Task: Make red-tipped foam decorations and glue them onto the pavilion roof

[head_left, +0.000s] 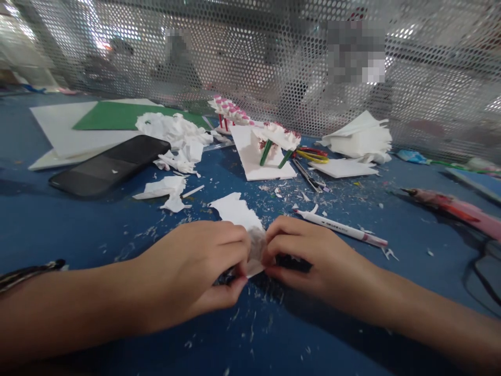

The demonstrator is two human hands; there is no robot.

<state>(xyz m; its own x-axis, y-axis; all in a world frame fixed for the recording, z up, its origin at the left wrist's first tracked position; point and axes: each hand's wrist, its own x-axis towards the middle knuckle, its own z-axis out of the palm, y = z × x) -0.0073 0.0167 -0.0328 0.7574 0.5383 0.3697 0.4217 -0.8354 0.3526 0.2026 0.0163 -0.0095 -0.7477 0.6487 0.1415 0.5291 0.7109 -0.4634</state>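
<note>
Between my two hands, low over the blue table, is a piece of white paper (238, 210) with a torn edge. My left hand (211, 256) pinches its left side, thumb against fingers. On the other side, my right hand (301, 250) grips the right edge with bent fingers. The part of the paper between the fingertips looks creased, and some of it is hidden behind the hands. A white marker pen (340, 225) with a reddish end lies just beyond my right hand. Torn paper scraps (172, 190) lie ahead of my left hand.
A black phone (111, 164) lies left, near crumpled paper (172, 130) and a green sheet (117, 116). Small paper models (276, 137) stand at the back beside scissors (311, 155). A paper stack (358, 138) and a pink glue-gun-like tool (454, 206) are right. A perforated metal screen (250, 57) borders the table.
</note>
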